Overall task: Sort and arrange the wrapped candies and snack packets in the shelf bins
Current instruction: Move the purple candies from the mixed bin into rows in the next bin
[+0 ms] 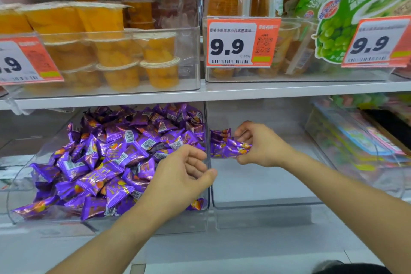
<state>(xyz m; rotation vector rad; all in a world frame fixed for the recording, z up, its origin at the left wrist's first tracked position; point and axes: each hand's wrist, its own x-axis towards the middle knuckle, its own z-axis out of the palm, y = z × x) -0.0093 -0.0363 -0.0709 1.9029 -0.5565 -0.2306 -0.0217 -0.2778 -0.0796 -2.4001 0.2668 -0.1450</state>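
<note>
A clear bin (22,176) on the lower shelf holds a heap of purple wrapped candies (115,158). To its right stands a second clear bin (266,203), its floor mostly bare. My right hand (262,144) is inside that bin and grips several purple candies (231,147) by their right end. My left hand (182,176) hovers over the right side of the heap, by the wall between the two bins. Its fingers are loosely curled and hold nothing.
The upper shelf carries a clear bin of orange fruit jelly cups (124,51) and another bin with orange and green snack bags (360,6). Orange price tags (242,42) hang on the bin fronts. Colourful packets (360,138) fill a bin at the lower right.
</note>
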